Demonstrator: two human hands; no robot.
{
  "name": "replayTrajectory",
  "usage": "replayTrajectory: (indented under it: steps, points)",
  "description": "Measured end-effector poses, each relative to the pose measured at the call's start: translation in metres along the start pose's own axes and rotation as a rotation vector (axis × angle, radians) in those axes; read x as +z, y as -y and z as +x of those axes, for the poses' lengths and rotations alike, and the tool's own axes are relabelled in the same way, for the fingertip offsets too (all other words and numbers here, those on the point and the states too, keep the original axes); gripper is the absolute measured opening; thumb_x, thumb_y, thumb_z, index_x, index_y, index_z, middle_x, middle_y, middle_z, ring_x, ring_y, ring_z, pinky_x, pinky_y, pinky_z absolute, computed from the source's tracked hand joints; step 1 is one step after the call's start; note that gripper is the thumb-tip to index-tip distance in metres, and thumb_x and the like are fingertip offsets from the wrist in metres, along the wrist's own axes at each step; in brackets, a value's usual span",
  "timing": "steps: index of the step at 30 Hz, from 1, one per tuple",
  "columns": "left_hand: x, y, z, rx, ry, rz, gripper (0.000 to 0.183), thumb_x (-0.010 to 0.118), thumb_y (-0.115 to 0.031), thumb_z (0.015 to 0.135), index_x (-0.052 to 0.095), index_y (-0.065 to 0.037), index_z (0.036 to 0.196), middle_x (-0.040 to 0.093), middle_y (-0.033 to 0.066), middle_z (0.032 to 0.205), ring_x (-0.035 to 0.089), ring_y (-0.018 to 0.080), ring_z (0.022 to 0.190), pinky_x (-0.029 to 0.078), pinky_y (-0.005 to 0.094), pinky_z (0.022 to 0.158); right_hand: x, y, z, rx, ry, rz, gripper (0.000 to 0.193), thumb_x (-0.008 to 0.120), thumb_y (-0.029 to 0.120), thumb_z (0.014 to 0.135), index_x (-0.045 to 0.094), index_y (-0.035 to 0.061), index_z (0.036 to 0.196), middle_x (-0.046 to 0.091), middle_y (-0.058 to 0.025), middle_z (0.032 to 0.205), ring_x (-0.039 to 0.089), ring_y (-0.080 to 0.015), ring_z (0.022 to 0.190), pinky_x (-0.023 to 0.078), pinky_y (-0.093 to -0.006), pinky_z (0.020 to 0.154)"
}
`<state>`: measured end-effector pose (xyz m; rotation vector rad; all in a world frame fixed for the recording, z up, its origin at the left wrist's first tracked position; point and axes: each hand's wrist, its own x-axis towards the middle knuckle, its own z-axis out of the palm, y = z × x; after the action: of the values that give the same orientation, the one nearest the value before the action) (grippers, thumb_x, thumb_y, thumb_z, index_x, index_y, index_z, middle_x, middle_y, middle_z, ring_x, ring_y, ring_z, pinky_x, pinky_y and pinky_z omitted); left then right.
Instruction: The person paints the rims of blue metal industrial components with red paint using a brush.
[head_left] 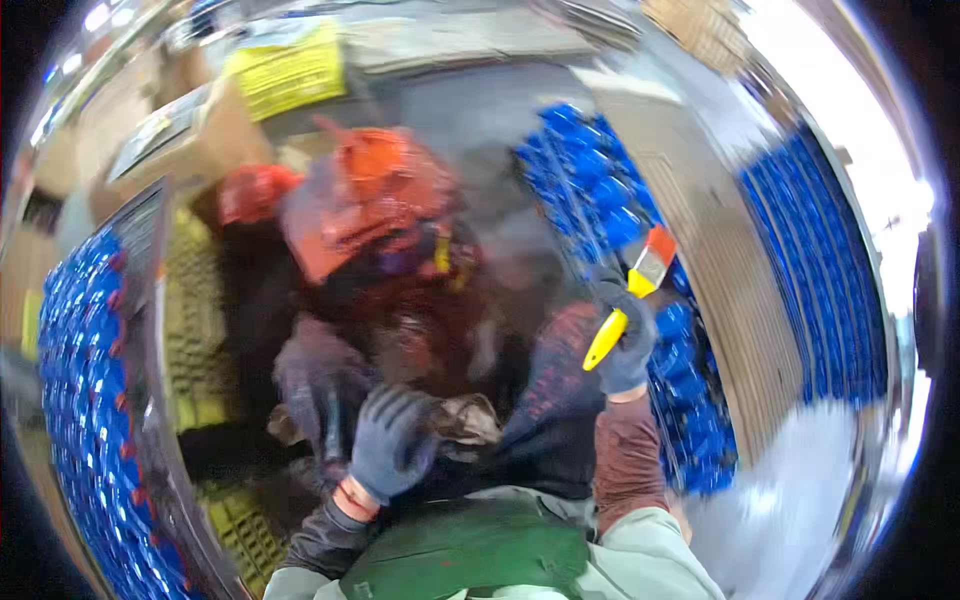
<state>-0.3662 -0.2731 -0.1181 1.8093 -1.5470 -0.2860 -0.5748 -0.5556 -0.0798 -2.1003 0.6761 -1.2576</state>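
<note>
My right hand (632, 335), in a grey glove, is closed around a paintbrush (606, 340) with a yellow handle. The brush's red-tipped bristles point up and to the right, beside a row of glossy blue parts (610, 190). Low in the middle, my left hand (395, 445), also gloved in grey, is loosely curled with a gap between thumb and fingers; nothing shows in it. A crumpled brownish piece (470, 418) lies just right of it. Beyond my hands, a red plastic bag (385, 180) rises over a blurred dark-red stained area (410, 330).
Rows of glossy blue parts (90, 390) stand along the left, with more blue rows (815, 270) at the far right. Stacked brown sheets (745, 280) run between the right-hand rows. A yellow crate (290, 70) and a cardboard box (190, 140) sit at the back left.
</note>
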Motion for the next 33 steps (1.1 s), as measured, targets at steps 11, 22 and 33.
replayTrajectory:
  steps: [11,22,33]
  points:
    - [0.083,0.015,0.036,-0.024,0.384,0.202,0.047,0.064,-0.033,0.082,0.06,-0.007,0.121,0.063,0.016,0.116,0.056,0.0366,0.111,0.042,0.0455,0.099,-0.181,-0.18,-0.093,0.064,0.312,-1.092,0.042,0.062,0.012,0.078,0.058,0.0177,0.119,0.064,-0.0152,0.115,0.057,-0.0356,0.111,0.035,-0.052,0.103]
    - [0.074,-0.015,0.057,-0.16,0.343,-0.048,0.045,0.065,-0.028,0.085,0.058,-0.008,0.125,0.064,0.0172,0.116,0.058,0.0375,0.11,0.046,0.0429,0.095,-0.171,-0.205,-0.017,0.232,0.186,-0.573,0.026,0.064,0.009,0.082,0.066,0.013,0.107,0.067,-0.0132,0.098,0.065,-0.028,0.081,0.052,-0.0375,0.074]
    - [0.084,-0.125,0.166,-0.151,-0.212,-1.872,0.076,0.041,-0.063,0.094,0.042,-0.004,0.142,0.051,0.0136,0.14,0.052,0.0286,0.124,0.041,0.0423,0.106,-0.009,0.053,0.003,-0.035,-0.227,0.416,0.021,0.064,0.017,0.091,0.053,0.0065,0.104,0.066,-0.0192,0.108,0.067,-0.0309,0.097,0.052,-0.0402,0.086]
